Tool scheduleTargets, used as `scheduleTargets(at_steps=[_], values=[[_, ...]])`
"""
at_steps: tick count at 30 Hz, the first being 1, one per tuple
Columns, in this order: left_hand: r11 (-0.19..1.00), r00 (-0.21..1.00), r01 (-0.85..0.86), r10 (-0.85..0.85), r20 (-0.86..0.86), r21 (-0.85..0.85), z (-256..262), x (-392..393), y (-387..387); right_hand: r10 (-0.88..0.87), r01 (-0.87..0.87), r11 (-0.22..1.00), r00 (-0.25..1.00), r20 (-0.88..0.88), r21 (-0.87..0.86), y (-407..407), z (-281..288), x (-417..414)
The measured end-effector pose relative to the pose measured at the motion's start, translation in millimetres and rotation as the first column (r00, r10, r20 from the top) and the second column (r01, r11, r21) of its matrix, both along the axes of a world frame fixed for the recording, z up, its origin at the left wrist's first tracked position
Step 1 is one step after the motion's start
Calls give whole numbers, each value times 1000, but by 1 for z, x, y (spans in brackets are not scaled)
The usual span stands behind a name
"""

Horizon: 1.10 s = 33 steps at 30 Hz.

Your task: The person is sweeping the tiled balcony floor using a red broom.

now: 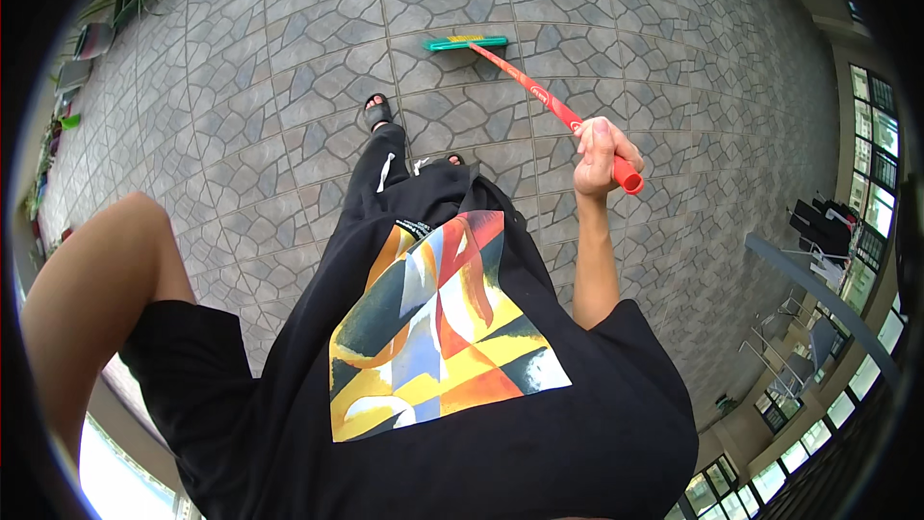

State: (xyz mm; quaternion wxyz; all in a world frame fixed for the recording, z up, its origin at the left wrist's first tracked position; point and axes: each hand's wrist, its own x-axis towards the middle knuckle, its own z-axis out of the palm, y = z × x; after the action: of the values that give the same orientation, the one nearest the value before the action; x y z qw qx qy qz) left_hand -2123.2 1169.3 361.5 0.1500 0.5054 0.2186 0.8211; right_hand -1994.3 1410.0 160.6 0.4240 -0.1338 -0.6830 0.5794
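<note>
My right hand (603,157) is closed around the red handle (538,92) of a broom, near its hollow upper end. From there the handle slants away to the upper left, down to a green broom head (466,43) with some yellow on it. The head lies at the stone-patterned tiled floor (317,36), ahead of my feet. My left arm is bent at the elbow on the left side, and its hand is out of view. One foot in a dark sandal (377,112) is forward of the other.
Potted plants and planters (92,40) line the left side. At the right stand a drying rack with dark clothes (819,227) and folding metal-framed furniture (787,368), near a curved grey bar (816,289) and windows.
</note>
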Motion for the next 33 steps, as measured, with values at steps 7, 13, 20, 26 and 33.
scheduleTargets(at_steps=[7, 13, 20, 26, 33], values=[[991, 992, 123, -125, -27, -44, 13, 11, 61, -124, 122, 991, 992, -21, -62, 8, -6, 4], [961, 977, 130, -166, 133, 244, 24, 28, 66, -105, 103, 991, 994, -24, -84, 11, -8, -6], [933, 935, 307, -332, 123, 188, 20, 10, 67, -119, 117, 991, 992, -36, -60, 9, -4, -16], [872, 862, 474, -488, 136, 125, 10, -7, 72, -146, 140, 982, 988, -40, -123, 11, 0, -15], [346, 922, 225, 227, 314, -911, -192, -63, 22, -225, 158, 962, 921, -318, -222, 24, 52, -42]])
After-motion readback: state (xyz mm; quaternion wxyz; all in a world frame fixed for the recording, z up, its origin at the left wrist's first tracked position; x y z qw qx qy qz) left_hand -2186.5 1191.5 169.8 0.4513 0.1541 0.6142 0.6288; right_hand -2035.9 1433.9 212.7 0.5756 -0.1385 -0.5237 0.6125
